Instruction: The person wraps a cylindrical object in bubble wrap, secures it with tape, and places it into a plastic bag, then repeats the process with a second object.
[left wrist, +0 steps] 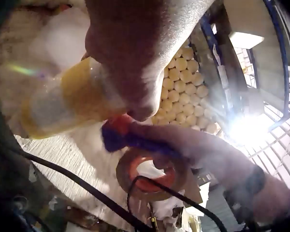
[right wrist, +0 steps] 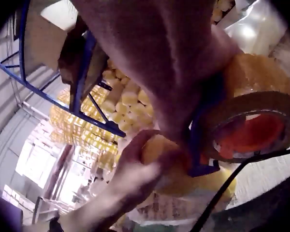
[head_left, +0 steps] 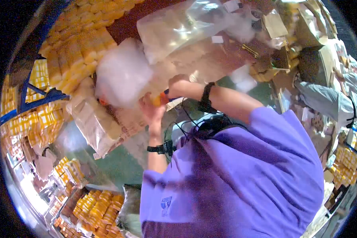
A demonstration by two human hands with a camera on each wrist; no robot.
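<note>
My left hand [head_left: 152, 112] grips a yellow cylinder [left wrist: 70, 101] with a pale, see-through band, its fingers curled round one end. My right hand [head_left: 180, 86] holds a blue tape dispenser [left wrist: 140, 143] loaded with a wide roll of brown tape [right wrist: 261, 77], whose core is orange-red. Close together, the two hands meet over pale brown wrapping, the dispenser's edge right at the cylinder in the right wrist view. A puffy white plastic bag [head_left: 123, 73] lies just beyond the left hand.
Large clear plastic bags [head_left: 178, 29] and a brown-wrapped package [head_left: 93, 117] lie around the work area. Yellow rolls [head_left: 75, 51] are stacked high at the back left, near a blue metal frame [head_left: 35, 95]. Another person [head_left: 333, 97] is at the right by cardboard boxes. Dark cables cross both wrist views.
</note>
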